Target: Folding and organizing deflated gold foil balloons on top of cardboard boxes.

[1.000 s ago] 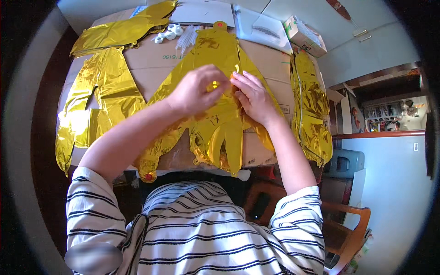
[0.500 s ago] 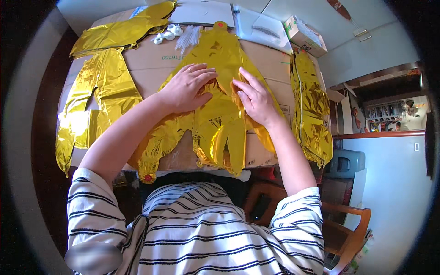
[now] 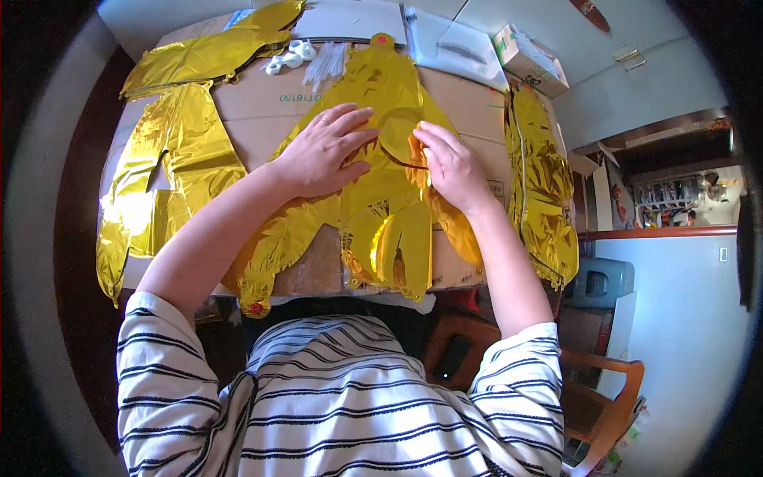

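Observation:
A flat gold foil balloon lies in the middle of the cardboard-topped table, its narrow end with a red spot pointing away from me. My left hand rests palm down on its left side, fingers stretched out and slightly apart. On its right side, my right hand pinches a raised fold of the foil between thumb and fingers. A dark curved line runs across the foil between the two hands. Toward me, the balloon's lower part spreads into several flaps at the table's near edge.
More gold foil pieces lie at left, far left and right. At the back are small white rolls, clear thin tubes, a clear plastic bag and an open box. A wooden chair stands nearer on the right.
My right hand has gone from loosely spread fingers to a pinch on the foil, lifting a fold. The foil's middle and lower flaps have shifted slightly. My left hand stays nearly in place.

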`<state>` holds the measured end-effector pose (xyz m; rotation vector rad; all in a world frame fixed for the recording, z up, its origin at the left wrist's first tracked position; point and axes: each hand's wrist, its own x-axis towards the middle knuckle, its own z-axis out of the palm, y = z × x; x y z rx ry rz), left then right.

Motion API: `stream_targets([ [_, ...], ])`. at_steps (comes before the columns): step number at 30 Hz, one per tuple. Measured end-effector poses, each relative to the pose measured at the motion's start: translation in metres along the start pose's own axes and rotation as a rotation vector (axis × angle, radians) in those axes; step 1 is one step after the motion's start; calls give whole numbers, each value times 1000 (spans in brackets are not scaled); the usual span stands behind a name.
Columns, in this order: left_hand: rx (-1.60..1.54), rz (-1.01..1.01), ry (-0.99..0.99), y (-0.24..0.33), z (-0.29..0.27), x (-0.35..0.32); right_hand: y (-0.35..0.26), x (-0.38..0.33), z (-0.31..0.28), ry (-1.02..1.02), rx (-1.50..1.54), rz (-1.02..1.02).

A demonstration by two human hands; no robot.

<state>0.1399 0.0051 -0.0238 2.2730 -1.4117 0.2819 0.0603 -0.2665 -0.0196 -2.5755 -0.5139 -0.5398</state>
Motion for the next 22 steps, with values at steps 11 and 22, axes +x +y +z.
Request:
stream_targets([
  [11, -58, -3, -30, 1, -2, 1, 13, 1, -4, -24, -154, -56],
  [22, -68, 13, 14, -7, 5, 2, 16, -3, 0, -90, -227, -50],
])
